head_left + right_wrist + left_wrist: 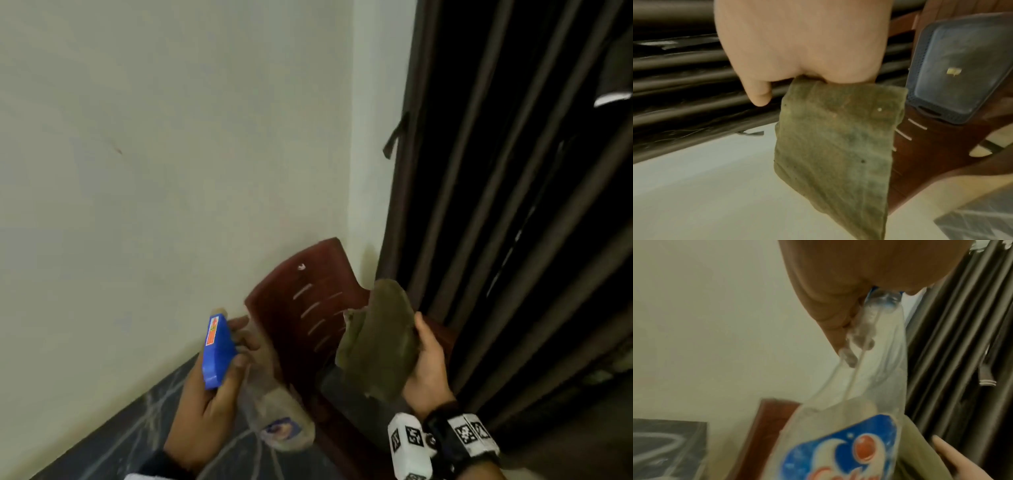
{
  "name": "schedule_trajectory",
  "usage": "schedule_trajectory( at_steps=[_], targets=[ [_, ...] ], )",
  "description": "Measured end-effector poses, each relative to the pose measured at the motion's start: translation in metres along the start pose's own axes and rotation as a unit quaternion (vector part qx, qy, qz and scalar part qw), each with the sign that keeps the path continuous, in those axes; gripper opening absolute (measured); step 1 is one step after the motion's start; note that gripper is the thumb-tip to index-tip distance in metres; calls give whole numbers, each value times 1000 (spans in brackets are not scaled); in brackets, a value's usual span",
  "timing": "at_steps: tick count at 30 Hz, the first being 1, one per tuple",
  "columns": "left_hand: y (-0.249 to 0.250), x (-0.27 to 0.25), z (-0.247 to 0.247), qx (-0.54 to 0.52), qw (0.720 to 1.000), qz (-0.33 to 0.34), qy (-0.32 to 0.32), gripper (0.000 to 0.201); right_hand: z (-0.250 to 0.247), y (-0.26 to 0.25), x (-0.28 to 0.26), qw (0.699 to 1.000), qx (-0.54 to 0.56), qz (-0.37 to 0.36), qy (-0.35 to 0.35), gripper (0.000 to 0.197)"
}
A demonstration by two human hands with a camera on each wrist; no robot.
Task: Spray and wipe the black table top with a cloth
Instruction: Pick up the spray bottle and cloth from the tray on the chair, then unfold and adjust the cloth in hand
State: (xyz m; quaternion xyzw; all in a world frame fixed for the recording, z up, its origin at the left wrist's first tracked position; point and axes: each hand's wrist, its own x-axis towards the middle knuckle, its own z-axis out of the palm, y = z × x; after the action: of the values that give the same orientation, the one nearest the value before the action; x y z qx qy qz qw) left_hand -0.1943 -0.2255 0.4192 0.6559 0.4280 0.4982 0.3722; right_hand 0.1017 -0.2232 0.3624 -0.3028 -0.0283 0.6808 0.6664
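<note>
Meanwhile left hand (209,404) grips spray bottle (274,407); right hand (424,363) grips cloth (376,339).

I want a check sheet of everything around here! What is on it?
Surface: black table top with pale streaks, bottom left; little of it shows.
Job's things: spray bottle with blue trigger head, tilted; olive green cloth hanging folded.
Clutter: dark phone-like slab on the chair seat.
Hands: left hand grips the spray bottle; right hand pinches the cloth.
Cables: nothing seen.
Surroundings: dark red plastic chair in the corner, pale wall, dark curtain.
</note>
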Motion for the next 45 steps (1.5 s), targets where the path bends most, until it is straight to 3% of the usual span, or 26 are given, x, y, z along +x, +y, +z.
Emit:
schedule_trajectory(
  at_steps=[4, 9, 16, 19, 22, 30, 37, 41, 45],
  targets=[
    [41, -79, -75, 18, 998, 4, 55, 36, 66, 57, -51, 994, -101, -7, -34, 58],
    [71, -145, -154, 51, 993, 8, 103, 31, 135, 145, -102, 974, -195, -33, -108, 40],
    [108, -190, -243, 59, 967, -1, 247, 6, 187, 248, -162, 941, -299, -36, -154, 34],
    [119, -211, -279, 81, 955, -28, 285, 9, 203, 281, -183, 919, -349, -34, -181, 30],
    [124, -234, -304, 93, 953, -45, 285, 17, 221, 310, -198, 899, -379, -28, -218, 26],
    [134, -283, -331, 44, 958, -102, 264, 30, 278, 391, -225, 863, -375, 58, -333, 34],
    [146, -298, -344, 61, 942, -92, 316, 35, 311, 421, -232, 853, -332, 177, -362, 63],
    [153, -301, -343, 90, 938, -95, 320, 45, 321, 427, -232, 853, -338, 137, -373, 41],
    [153, -303, -337, 102, 932, -96, 333, 51, 319, 433, -226, 836, -405, 41, -369, 30]
  ],
)
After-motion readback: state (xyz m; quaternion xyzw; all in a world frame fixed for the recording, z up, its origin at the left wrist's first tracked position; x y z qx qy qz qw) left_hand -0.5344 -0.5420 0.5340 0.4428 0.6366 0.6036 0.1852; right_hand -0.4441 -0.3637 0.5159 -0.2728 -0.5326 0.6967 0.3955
